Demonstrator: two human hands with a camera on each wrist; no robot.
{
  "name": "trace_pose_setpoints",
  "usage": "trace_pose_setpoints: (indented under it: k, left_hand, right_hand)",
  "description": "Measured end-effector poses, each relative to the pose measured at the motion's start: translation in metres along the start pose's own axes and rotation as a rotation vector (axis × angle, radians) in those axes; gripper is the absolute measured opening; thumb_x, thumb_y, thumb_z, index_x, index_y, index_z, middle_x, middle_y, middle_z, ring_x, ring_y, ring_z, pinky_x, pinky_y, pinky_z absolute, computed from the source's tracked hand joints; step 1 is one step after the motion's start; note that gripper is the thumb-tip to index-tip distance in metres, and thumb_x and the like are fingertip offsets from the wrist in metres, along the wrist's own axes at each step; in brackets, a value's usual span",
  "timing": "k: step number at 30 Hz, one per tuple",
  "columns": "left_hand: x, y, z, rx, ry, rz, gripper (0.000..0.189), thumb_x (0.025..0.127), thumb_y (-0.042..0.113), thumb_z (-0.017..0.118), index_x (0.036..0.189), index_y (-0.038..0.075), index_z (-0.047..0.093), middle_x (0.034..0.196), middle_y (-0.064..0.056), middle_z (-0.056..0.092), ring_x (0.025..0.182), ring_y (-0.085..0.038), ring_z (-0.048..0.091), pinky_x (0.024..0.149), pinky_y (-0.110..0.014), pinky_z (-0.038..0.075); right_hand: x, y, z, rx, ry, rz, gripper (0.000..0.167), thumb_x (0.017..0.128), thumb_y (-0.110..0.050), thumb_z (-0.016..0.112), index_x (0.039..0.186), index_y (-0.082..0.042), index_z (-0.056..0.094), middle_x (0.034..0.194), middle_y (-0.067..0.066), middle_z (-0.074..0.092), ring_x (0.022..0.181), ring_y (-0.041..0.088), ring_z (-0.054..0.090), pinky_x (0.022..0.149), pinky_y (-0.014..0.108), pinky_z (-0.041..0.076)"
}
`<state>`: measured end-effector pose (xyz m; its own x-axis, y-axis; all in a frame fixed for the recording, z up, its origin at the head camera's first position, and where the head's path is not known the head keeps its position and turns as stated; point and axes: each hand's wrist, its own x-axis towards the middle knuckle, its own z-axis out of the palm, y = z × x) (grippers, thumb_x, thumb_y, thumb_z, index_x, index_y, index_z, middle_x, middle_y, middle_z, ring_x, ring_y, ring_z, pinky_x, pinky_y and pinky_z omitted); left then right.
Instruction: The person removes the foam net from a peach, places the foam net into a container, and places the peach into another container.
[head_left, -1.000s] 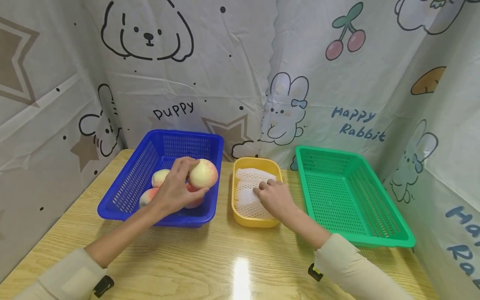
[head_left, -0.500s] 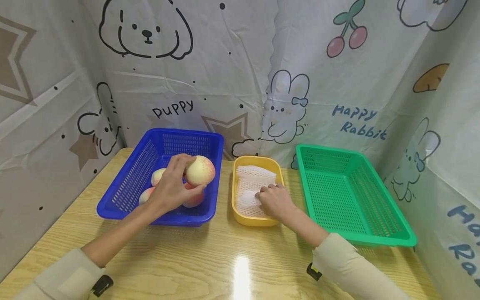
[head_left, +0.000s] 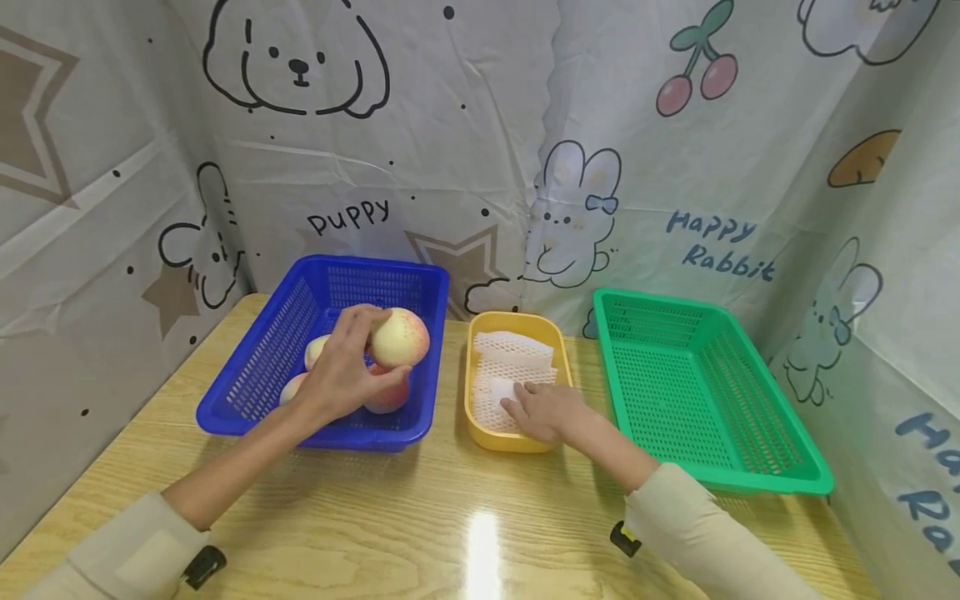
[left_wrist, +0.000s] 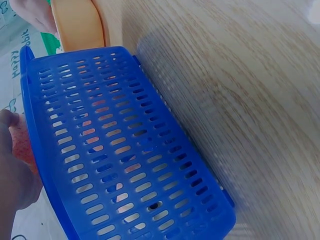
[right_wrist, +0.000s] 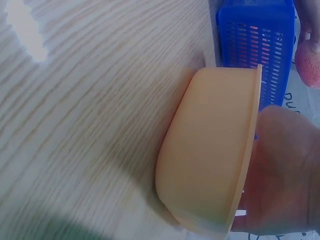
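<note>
My left hand (head_left: 337, 367) grips a pale yellow peach (head_left: 401, 337) with a red blush, thumb below and fingers behind it, over the right side of the blue basket (head_left: 375, 437). In the left wrist view, the basket wall hides part of that peach (left_wrist: 21, 142). Three more peaches are partly visible in the basket, one reddish peach (head_left: 387, 393) right under the held one. My right hand (head_left: 551, 410) reaches into the yellow tub (head_left: 517, 443), thumb and fingers apart, its fingertips on the white foam fruit nets (head_left: 491, 408). In the right wrist view, the tub wall hides these fingertips.
A green basket (head_left: 675, 400) stands on the wooden table (head_left: 420, 517) to the right of the tub. Behind everything hangs a printed cloth (head_left: 465, 150) with cartoon figures, and it also lines both sides.
My right hand's fingers have gone from bunched together to spread over the nets, and the nets have shifted slightly. My left hand, holding the peach, has moved slightly up and left.
</note>
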<state>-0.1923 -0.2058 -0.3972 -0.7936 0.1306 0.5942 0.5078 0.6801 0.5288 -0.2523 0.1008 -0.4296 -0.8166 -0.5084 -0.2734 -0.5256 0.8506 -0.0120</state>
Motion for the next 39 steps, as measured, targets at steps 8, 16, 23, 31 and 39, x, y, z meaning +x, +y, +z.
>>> trace_pose_setpoints:
  k: [8,16,23,31,39]
  left_hand:
    - [0.0,-0.001,-0.001,0.023,0.006,0.009,0.071,0.071,0.009,0.09,0.129,-0.004,0.051,0.128,-0.025,0.046,0.093,-0.031,0.055,0.071,-0.04,0.054]
    - [-0.002,-0.005,-0.004,0.034,0.009,-0.011,0.071,0.071,0.009,0.089,0.129,-0.005,0.051,0.128,-0.025,0.046,0.093,-0.031,0.055,0.071,-0.039,0.053]
    - [-0.002,-0.008,-0.006,0.035,-0.002,-0.05,0.071,0.074,0.012,0.088,0.131,-0.003,0.05,0.132,-0.026,0.044,0.096,-0.032,0.055,0.074,-0.043,0.054]
    - [-0.002,-0.011,-0.006,0.057,-0.032,-0.081,0.07,0.075,0.015,0.088,0.13,-0.002,0.048,0.131,-0.026,0.042,0.098,-0.034,0.054,0.073,-0.047,0.056]
    - [0.001,-0.018,-0.004,0.085,-0.06,-0.103,0.07,0.075,0.017,0.088,0.129,-0.002,0.049,0.131,-0.026,0.042,0.104,-0.04,0.056,0.078,-0.053,0.057]
  right_hand:
    - [-0.001,0.002,-0.003,0.006,0.205,-0.004,0.058,0.106,-0.047,0.037,0.145,-0.006,0.052,0.14,0.014,0.056,0.126,0.035,0.054,0.102,0.052,0.046]
    - [-0.003,-0.003,-0.01,0.024,0.403,-0.08,0.053,0.106,-0.046,0.042,0.138,-0.007,0.059,0.137,0.014,0.059,0.122,0.035,0.058,0.098,0.05,0.05]
    - [-0.007,-0.012,-0.012,0.103,0.521,-0.351,0.046,0.104,-0.037,0.052,0.136,-0.005,0.06,0.138,0.016,0.058,0.125,0.032,0.056,0.104,0.046,0.047]
    - [-0.009,-0.02,-0.009,0.093,0.602,-0.676,0.037,0.1,-0.025,0.06,0.129,-0.003,0.067,0.131,0.016,0.063,0.123,0.034,0.057,0.107,0.047,0.044]
    - [-0.011,-0.035,-0.009,0.099,0.667,-0.757,0.034,0.095,-0.022,0.069,0.125,-0.006,0.069,0.131,0.012,0.064,0.123,0.025,0.058,0.106,0.034,0.045]
